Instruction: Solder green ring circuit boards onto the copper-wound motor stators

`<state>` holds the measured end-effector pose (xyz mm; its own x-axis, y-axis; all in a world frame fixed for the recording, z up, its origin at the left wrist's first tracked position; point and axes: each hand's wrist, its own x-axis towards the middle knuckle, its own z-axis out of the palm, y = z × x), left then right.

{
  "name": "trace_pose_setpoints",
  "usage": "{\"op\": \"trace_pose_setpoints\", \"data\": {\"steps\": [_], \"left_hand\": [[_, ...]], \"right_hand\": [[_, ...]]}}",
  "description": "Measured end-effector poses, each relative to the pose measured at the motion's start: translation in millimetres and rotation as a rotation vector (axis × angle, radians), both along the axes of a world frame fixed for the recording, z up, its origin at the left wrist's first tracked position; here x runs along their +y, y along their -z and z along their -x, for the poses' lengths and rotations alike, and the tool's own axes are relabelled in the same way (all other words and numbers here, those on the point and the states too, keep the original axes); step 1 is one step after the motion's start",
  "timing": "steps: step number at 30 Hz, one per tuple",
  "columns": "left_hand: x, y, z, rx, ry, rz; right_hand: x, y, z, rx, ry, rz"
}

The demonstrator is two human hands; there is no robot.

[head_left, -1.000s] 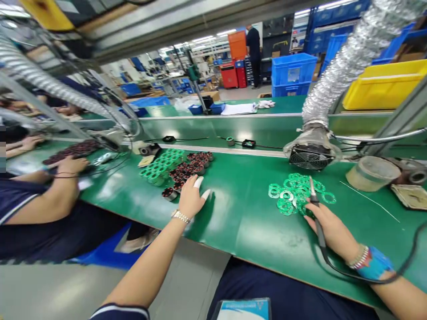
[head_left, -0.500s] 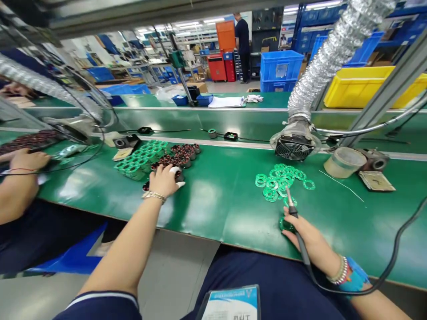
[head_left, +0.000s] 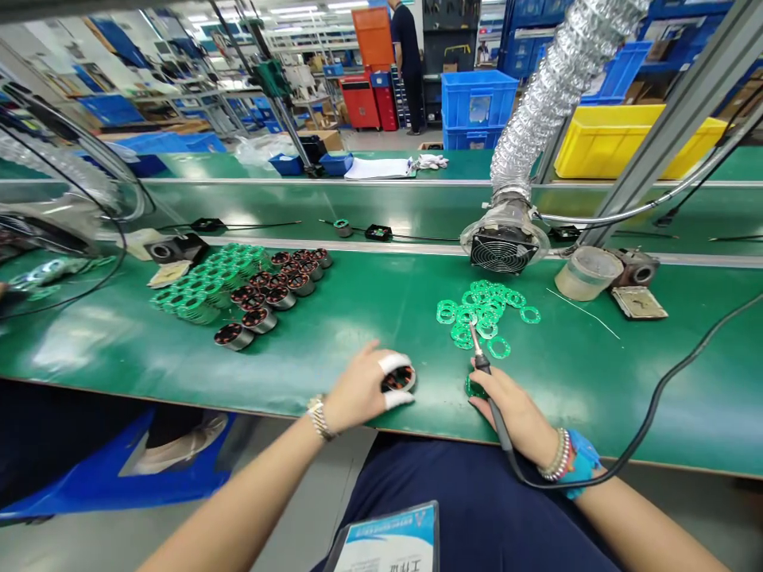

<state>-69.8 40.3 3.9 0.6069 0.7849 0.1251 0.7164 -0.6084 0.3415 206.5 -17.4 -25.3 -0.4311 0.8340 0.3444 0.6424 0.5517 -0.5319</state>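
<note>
My left hand (head_left: 361,387) is closed round a motor stator (head_left: 400,379) with copper windings, just above or on the bench near its front edge. White covers wrap its thumb and a finger. My right hand (head_left: 517,409) grips a soldering iron (head_left: 482,362), its tip pointing away over loose green ring-shaped circuit boards (head_left: 477,306). A green ring board (head_left: 474,388) also shows at those fingers, partly hidden. To the left, several more stators (head_left: 280,295) stand in rows beside stacked green ring boards (head_left: 208,282).
A fan (head_left: 501,250) on a silver duct hangs behind the loose boards. At right are a round tub (head_left: 587,274), a soldering iron holder (head_left: 637,270) with a sponge tray, and a strand of solder wire (head_left: 584,312). The iron's black cable (head_left: 661,389) crosses the right side.
My left hand has moved right from the stator rows to the front middle, carrying one stator. My right hand still holds the soldering iron. The view has shifted, and the neighbour's arm has mostly left it.
</note>
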Motion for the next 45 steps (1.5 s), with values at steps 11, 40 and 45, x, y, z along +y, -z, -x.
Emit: {"op": "trace_pose_setpoints", "data": {"steps": [11, 40, 45], "left_hand": [[-25.3, 6.2, -43.1, -0.241, 0.015, 0.263], [-31.1, 0.9, -67.4, -0.37, 0.04, 0.298], [-13.1, 6.8, -61.1, -0.399, 0.073, 0.348]], "right_hand": [[6.6, -20.9, 19.0, 0.26, -0.047, -0.003], [-5.1, -8.2, 4.5, 0.174, 0.019, -0.016], [-11.1, -20.0, -28.1, 0.313, 0.051, 0.04]]}}
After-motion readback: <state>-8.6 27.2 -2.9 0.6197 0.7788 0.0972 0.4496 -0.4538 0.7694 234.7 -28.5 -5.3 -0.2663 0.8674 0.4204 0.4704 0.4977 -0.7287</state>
